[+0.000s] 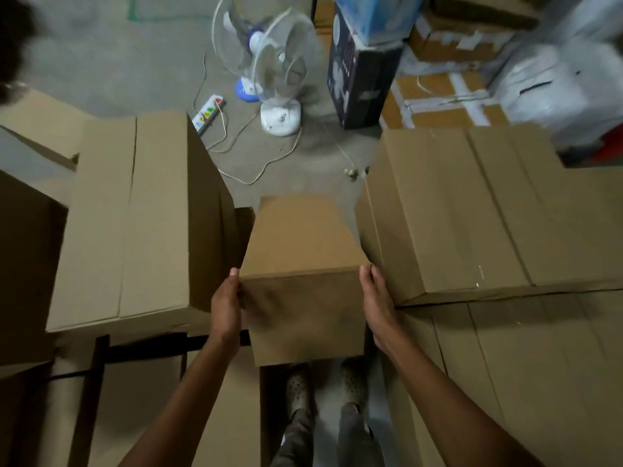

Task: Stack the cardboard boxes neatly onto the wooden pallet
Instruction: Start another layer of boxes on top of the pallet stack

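Observation:
I carry a small plain cardboard box (303, 264) at the middle of the view, above my feet. My left hand (225, 308) presses flat against its left side, and my right hand (378, 305) presses flat against its right side. A large cardboard box (135, 214) stands to the left and another large box (455, 210) to the right; the small box hangs in the gap between them. The right-hand box rests on more cardboard boxes (526, 365). Dark wooden bars (97, 382) show at the lower left below the left box; whether they belong to the pallet I cannot tell.
Two white table fans (279, 72), a power strip (207, 112) and loose cables (256, 170) lie on the concrete floor ahead. A dark printed carton (360, 79), taped cartons (448, 96) and a white bag (556, 82) crowd the far right. My shoes (323, 385) stand between the stacks.

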A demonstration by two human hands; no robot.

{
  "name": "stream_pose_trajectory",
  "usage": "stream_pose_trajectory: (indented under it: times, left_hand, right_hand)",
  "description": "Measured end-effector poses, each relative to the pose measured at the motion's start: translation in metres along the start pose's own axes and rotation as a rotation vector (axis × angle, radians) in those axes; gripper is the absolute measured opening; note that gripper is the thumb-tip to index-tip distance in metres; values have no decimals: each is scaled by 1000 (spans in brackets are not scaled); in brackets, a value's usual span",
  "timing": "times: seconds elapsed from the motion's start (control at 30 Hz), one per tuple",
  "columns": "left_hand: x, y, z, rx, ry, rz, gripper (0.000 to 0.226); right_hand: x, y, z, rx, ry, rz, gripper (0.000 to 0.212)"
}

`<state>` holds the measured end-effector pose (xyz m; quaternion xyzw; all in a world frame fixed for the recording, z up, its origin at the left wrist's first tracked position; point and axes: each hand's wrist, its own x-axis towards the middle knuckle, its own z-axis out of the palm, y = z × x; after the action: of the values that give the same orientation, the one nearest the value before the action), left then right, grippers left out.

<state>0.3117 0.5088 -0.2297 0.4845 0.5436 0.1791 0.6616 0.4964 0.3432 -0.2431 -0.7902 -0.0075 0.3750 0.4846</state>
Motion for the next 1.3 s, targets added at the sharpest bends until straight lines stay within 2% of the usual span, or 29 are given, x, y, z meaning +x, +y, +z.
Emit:
stream_pose_trajectory:
  times: [0.07,0.2,0.23,0.3,0.33,0.4,0.43,0.5,0.63,0.73,0.8,0.9,1.0,1.13,1.27,1.3]
  left_hand:
    - [-6,20,-8,6,-10,69,49]
    - [-18,59,-23,-17,-57,249,32]
    - [-20,63,-27,-19,-56,301,29]
    - [-21,70,-35,-31,-10,369,32]
    - [-22,74,-37,-50,28,381,30]
    - [-28,86,-36,-126,93,367,21]
    - [-30,92,-33,-168,93,349,26]
    - [-39,102,-26,-229,24,288,32]
    - [-64,117,-18,-183,-235,209,16]
    - [-84,132,-14,-150,-309,228,25]
    - [-104,141,-10,-153,-346,230,38]
    - [-147,142,-4,-181,-451,212,43]
    - [-202,131,-4,-175,-571,196,41]
    - [-282,94,-5,-175,-668,191,34]
    - [-352,65,4,-137,-775,125,41]
    - [-367,60,7,-138,-800,119,41]
  right_hand:
    - [-19,-19,-4,50,16,-44,81]
    - [-42,-42,-26,211,58,-48,73]
    - [-42,-45,-33,239,15,-47,70]
    - [-62,-64,-49,259,-116,-69,45]
    - [-74,-72,-56,249,-198,-86,39]
    - [-97,-82,-70,196,-271,-114,53]
    - [-108,-84,-76,187,-287,-147,61]
    - [-128,-84,-85,230,-300,-213,62]
    - [-166,-76,-109,363,-278,-312,47]
    - [-194,-64,-129,446,-266,-346,75]
    - [-220,-58,-141,468,-226,-370,82]
    - [-271,-39,-156,421,-145,-433,59]
    - [-328,-5,-169,386,-82,-468,62]
    - [-415,63,-187,504,20,-489,63]
    - [-499,124,-208,712,121,-546,104]
    - [-515,131,-213,733,135,-559,108]
